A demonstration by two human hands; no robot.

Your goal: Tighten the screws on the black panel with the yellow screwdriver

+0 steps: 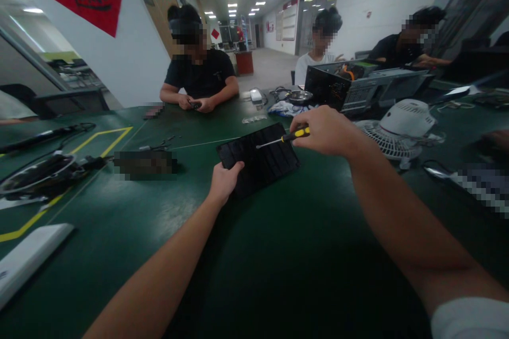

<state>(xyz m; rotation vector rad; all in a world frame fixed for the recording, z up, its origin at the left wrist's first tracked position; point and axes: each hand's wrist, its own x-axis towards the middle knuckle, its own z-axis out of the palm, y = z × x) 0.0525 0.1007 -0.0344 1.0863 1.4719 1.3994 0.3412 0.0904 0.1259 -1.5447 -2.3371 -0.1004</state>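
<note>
A flat black rectangular panel [266, 161] with ridges is tilted above the green table, in front of me. My left hand [226, 180] grips its near left edge, thumb on top and the other fingers hidden beneath. In my right hand [324, 130] is a yellow-and-black screwdriver [296, 134], held by the handle. The shaft points left across the panel, its tip over the upper middle. Whether the tip touches the surface I cannot tell.
On the green table [167, 233] a white fan [401, 127] and an opened computer case [358, 87] stand right. Left lie cables, a blurred dark object [145, 163] and a white box [34, 259]. Several people sit across; one person [199, 77] holds a small dark item.
</note>
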